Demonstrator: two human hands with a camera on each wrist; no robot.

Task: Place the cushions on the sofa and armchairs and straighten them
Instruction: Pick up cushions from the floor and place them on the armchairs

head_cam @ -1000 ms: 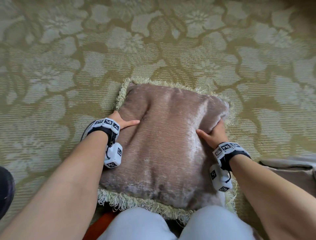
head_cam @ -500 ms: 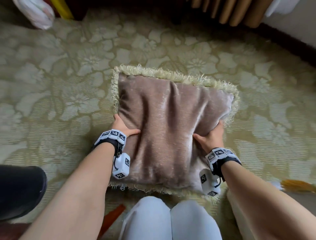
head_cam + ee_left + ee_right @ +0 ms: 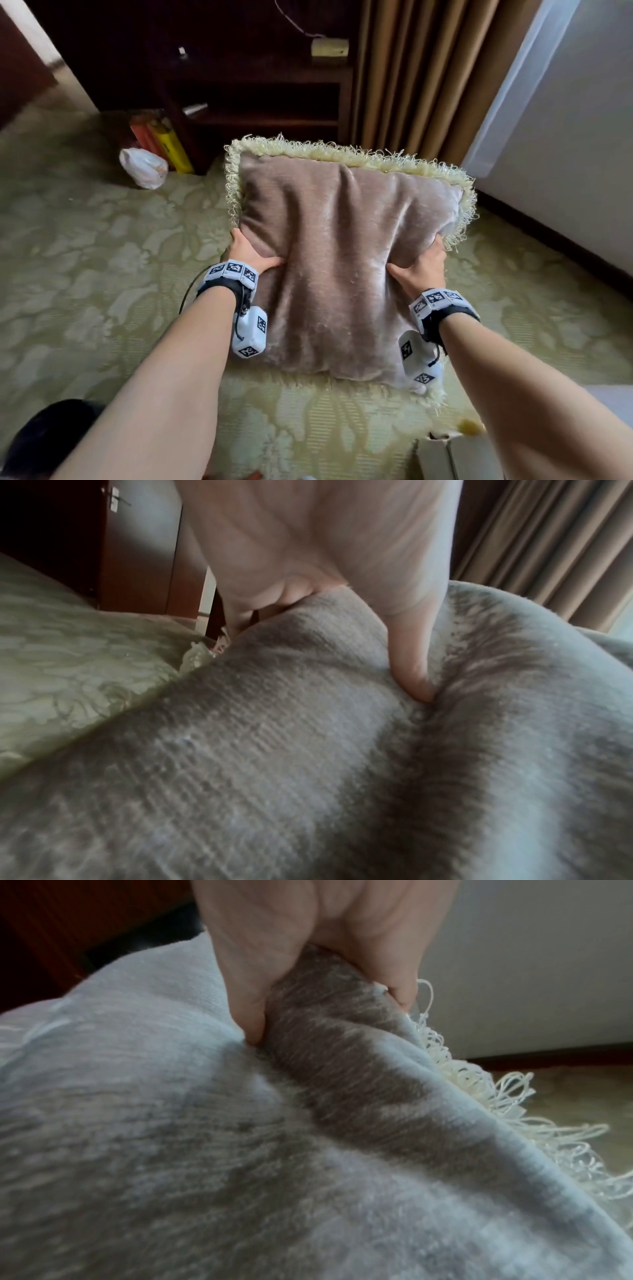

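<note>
A taupe velvet cushion (image 3: 342,260) with a cream fringe is held up in front of me above the carpet. My left hand (image 3: 251,253) grips its left edge, thumb pressed into the front face and fingers hidden behind. My right hand (image 3: 419,265) grips the right edge the same way. In the left wrist view my left hand (image 3: 342,593) digs its thumb into the cushion (image 3: 308,750). The right wrist view has my right hand (image 3: 325,969) pinching a fold of the cushion (image 3: 240,1150) beside the fringe. No sofa or armchair is in view.
A green floral carpet (image 3: 85,274) covers the floor. Behind the cushion stand a dark wooden shelf unit (image 3: 257,85), tan curtains (image 3: 428,75) and a white wall at the right. A white bag (image 3: 144,168) and coloured books (image 3: 161,140) lie by the shelf.
Both hands have lifted the cushion off the carpet and carried it up and forward. My view has risen from the floor to the shelf unit and curtains.
</note>
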